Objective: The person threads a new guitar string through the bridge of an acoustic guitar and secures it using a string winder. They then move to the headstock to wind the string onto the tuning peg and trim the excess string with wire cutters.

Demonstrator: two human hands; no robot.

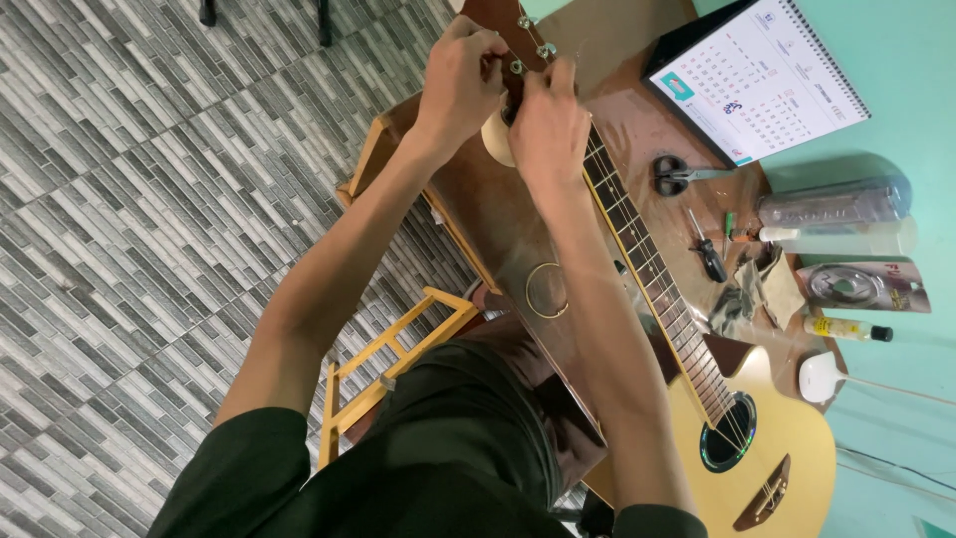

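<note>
A: What is cut off or hard to read here?

B: Start with the biggest thing, the acoustic guitar (787, 448). Its body runs off the frame at about five o'clock, and the person's right forearm covers part of the neck. The headstock (503, 30) at twelve o'clock is sliced by the top edge and mostly buried under both hands.

A: And the wooden table (478, 199) under it?

B: Only a strip shows between the arms, with a coiled string (547, 290) lying on it near the centre. The desk calendar (757, 75) at one o'clock loses a corner to the frame edge.

A: The hands?

B: The left hand (460, 80) is curled up, fingers pinched together at a tuning peg (517, 66) on the headstock. The right hand (548, 125) is closed against the same spot, just beside the left; what it pinches is hidden, possibly a string end.

A: Any containers?

B: At three o'clock a clear plastic bottle (836, 204) lies on its side; I cannot tell whether anything is in it. Below it sits a flat packet (864, 287) with a round coil showing through, then a small yellow-labelled bottle (846, 327) with a dark cap, contents unclear.

A: Smaller items?

B: Scissors (677, 175) and a screwdriver (707, 249) lie between the neck and the bottle.
</note>
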